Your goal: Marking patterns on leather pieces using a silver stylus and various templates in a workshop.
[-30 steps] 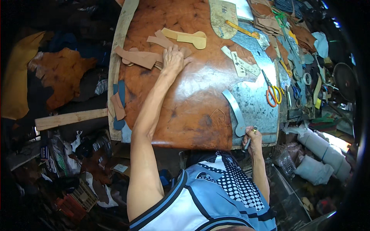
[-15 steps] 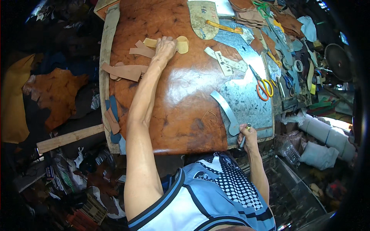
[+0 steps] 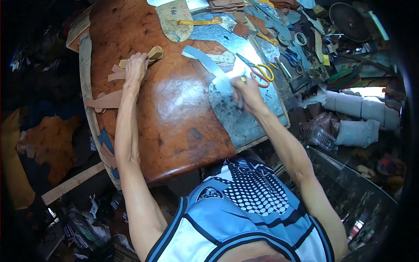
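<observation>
My left hand (image 3: 136,69) is closed over a yellowish-tan leather piece (image 3: 156,53) with a rounded end, on the brown leather hide (image 3: 174,131). Beside that hand lie brown cut leather strips (image 3: 107,101). Over the grey metal sheet (image 3: 244,126), my right hand (image 3: 248,93) grips the lower end of a curved grey-blue strip (image 3: 203,60), which slants up and left toward the hide. A small tool also shows in this hand, blurred by motion; its kind cannot be told.
Orange-and-yellow-handled scissors (image 3: 261,75) lie right of the strip. A yellow-handled hammer-like tool (image 3: 198,22) rests across a rounded template (image 3: 173,32). Tape rolls (image 3: 300,39) and leather scraps crowd the far right. A wooden beam (image 3: 74,183) juts out at left.
My right hand has moved up and forward from the near edge and taken up the curved strip from the metal sheet. The yellowish-tan piece's rounded end is now tilted up. The view has shifted.
</observation>
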`<control>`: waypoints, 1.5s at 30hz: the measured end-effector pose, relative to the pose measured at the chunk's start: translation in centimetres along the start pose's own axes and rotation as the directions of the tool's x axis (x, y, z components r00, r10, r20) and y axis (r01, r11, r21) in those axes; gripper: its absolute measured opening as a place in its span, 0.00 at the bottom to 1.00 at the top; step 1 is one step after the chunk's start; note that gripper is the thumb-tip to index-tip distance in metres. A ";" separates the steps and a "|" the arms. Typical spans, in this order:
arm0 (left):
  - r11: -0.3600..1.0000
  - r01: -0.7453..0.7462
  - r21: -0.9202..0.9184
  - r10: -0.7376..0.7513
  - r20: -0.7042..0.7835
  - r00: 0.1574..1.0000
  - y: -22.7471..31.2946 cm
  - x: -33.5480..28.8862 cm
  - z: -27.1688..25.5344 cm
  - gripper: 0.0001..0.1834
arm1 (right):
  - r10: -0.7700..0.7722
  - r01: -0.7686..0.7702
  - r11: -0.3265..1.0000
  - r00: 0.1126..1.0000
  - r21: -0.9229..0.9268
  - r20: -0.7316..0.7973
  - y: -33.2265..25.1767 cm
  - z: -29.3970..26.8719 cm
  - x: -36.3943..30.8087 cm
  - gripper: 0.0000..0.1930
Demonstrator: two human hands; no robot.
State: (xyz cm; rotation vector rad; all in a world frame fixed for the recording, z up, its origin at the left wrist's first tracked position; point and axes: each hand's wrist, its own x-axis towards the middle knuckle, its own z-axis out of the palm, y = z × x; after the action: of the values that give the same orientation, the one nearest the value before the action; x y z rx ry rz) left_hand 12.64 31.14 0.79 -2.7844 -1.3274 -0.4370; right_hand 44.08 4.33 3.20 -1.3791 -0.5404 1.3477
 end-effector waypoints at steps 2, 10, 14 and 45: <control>1.000 -0.004 0.003 0.004 -0.039 0.999 2.1 -1.3 -2.1 0.06 | -0.074 0.073 0.997 0.997 0.024 0.030 -1.4 2.1 3.9 0.11; 0.921 0.015 -0.388 -0.133 -0.277 0.952 19.8 -11.8 -2.8 0.08 | -0.166 0.276 0.097 0.952 -0.956 0.258 0.1 0.1 11.6 0.33; 0.841 0.062 -0.537 -0.158 -0.135 0.978 29.9 -13.8 1.0 0.11 | -0.200 0.352 0.139 0.925 -0.925 0.322 -0.6 1.0 12.3 0.30; 0.899 0.328 -0.291 -0.321 0.075 0.944 34.0 -15.2 3.9 0.39 | -0.028 0.360 0.367 0.926 -0.858 0.377 2.1 -11.7 -3.7 0.17</control>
State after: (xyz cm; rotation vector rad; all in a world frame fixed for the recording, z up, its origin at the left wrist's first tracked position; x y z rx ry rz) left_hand 30.50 -1.53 -3.63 -2.8006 -1.8916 -0.6706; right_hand 53.01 -3.85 0.23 -1.8790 -1.8562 1.0299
